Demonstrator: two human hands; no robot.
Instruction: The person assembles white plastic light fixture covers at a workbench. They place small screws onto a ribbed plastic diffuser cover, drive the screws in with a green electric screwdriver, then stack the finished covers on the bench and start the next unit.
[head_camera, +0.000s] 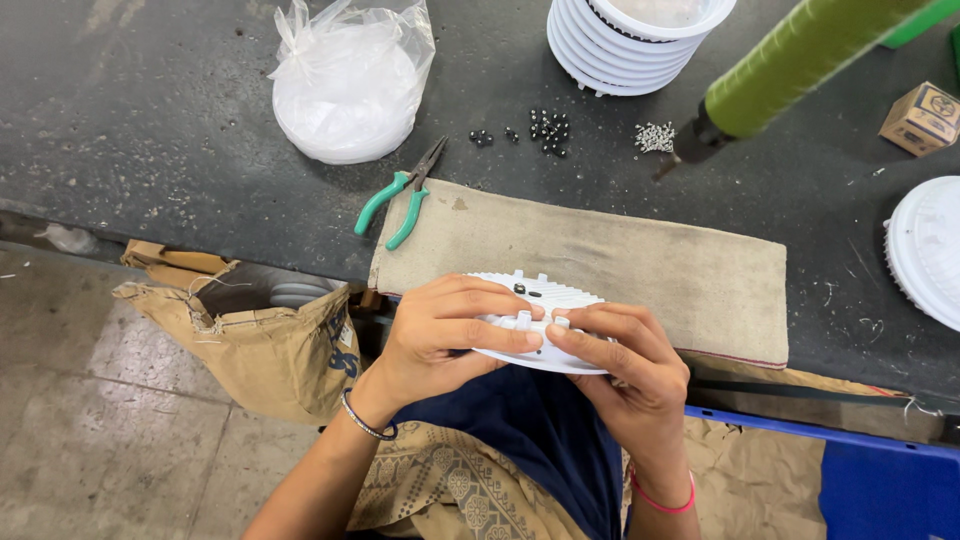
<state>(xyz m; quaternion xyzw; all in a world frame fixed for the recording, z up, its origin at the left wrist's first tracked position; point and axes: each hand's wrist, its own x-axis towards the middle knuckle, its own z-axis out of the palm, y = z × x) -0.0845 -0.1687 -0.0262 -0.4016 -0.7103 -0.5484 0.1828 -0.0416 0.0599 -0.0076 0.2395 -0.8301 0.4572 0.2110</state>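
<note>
A round white ribbed plastic disc (540, 296) is held flat at the near edge of a tan cloth mat (640, 265). My left hand (445, 335) grips its left side, fingers curled over the top. On the right side my right hand (620, 365) holds the rim, its fingertips pressing on small white posts near the middle. Two small black parts sit on the disc's top face. A bracelet is on each wrist.
Green-handled pliers (400, 195) lie at the mat's left corner. Behind are a plastic bag of white discs (345, 85), a stack of white ribbed discs (625, 45), small black parts (548, 128), screws (654, 138), a green power screwdriver (790, 65), a small cardboard box (922, 118). A brown sack (270, 340) stands left.
</note>
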